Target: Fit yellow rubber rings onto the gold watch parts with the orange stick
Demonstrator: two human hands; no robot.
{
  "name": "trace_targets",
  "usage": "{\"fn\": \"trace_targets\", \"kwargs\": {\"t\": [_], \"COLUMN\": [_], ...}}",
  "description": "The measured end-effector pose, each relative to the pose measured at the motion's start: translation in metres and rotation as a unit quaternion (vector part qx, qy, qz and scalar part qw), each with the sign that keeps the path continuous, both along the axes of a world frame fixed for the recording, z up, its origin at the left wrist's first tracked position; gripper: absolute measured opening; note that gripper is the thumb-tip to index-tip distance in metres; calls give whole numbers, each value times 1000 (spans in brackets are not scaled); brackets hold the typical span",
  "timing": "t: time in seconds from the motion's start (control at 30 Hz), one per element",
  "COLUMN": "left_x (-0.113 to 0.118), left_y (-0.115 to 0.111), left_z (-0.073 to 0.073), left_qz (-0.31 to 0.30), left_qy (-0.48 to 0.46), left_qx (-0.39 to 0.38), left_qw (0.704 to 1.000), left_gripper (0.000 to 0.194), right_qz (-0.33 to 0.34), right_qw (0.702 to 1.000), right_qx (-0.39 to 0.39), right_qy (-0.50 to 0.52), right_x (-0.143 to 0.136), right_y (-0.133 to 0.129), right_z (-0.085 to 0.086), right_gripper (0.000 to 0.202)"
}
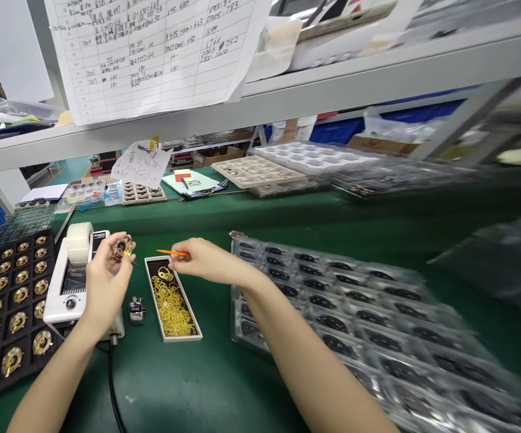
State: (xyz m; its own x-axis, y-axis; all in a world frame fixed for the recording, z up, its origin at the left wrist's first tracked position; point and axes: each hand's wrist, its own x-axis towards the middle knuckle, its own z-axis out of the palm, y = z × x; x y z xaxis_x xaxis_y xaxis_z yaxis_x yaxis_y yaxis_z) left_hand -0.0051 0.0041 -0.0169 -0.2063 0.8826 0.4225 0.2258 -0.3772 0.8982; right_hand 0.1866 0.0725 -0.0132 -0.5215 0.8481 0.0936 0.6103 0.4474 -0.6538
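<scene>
My left hand pinches a round gold-coloured watch movement between thumb and fingers, in front of a white tape dispenser. An orange pointed stick is in my right hand, its thin tip aimed left towards the movement and apart from it. Beneath the right fingers stands a narrow white box, where many thin yellow rings lie in a heap. One larger yellow ring is close under the right fingertips; whether they touch it, I cannot tell.
A black tray of similar round gold pieces lies at left. A small tally counter sits beside the box. Clear plastic trays with dark parts spread at right, under my right forearm. A shelf with handwritten sheets crosses above.
</scene>
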Motion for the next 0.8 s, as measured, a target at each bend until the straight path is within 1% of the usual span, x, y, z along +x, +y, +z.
{"fn": "trace_targets", "kwargs": {"t": [0.03,0.1,0.2,0.27,0.33,0.4,0.47,0.53,0.6,0.7,0.8], "left_x": [0,-1,-1,-2,-3,-1,2,6,8,9,7], "left_y": [-1,-3,-5,-5,-2,0,1,1,1,2,5], "left_z": [2,6,11,14,14,13,10,7,6,5,3], "left_qz": [-9,-20,-15,-24,-60,-104,-130,-138,-139,-132,-110], "left_qy": [-5,-7,-14,-37,-74,-106,-121,-118,-110,-110,-115], "left_qx": [4,15,23,13,-17,-59,-91,-109,-120,-128,-146], "left_qw": [1000,1000,1000,999,995,987,980,977,977,977,976], "left_gripper": [27,24,22,24,29,34,37,41,45,50,58], "right_qz": [-28,-82,-155,-193,-215,-219,-211,-194,-177,-158,-145], "right_qw": [999,995,983,972,959,943,928,915,906,896,890], "right_qx": [19,48,76,71,50,25,8,1,2,11,20], "right_qy": [-26,-35,-65,-114,-180,-248,-308,-353,-384,-414,-433], "right_x": [7,26,65,92,117,136,151,162,170,176,177], "right_y": [6,13,17,17,19,25,32,37,39,38,38], "right_z": [-1,-1,2,0,-8,-23,-41,-59,-73,-84,-85], "right_gripper": [16,13,20,21,18,14,14,21,26,28,30]}}
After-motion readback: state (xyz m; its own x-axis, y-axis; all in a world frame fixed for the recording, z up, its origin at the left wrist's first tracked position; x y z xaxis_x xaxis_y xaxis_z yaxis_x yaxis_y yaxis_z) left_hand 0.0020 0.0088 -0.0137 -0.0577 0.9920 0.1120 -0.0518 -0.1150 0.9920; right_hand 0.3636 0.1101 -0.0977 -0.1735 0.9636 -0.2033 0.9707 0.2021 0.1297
